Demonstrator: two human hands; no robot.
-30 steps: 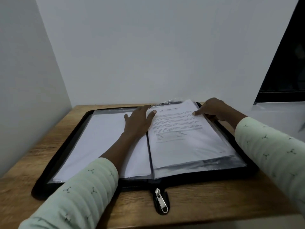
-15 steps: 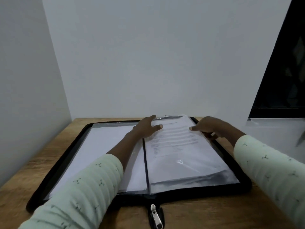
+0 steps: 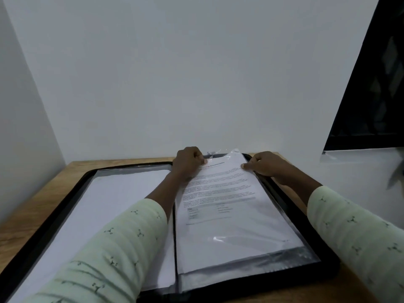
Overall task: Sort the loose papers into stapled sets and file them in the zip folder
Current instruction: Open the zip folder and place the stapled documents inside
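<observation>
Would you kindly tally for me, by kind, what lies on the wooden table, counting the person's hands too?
Zip folder: 1, lying open
Paper stacks: 2, the printed stack on the folder's right side and the blank stack on its left
Hands: 2, the left hand and the right hand, both at the printed stack's far edge
Total: 5

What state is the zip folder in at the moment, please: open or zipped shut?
Open: the zip folder lies spread flat on the table, both halves showing paper, with the printed sheet uppermost on its right half.
</observation>
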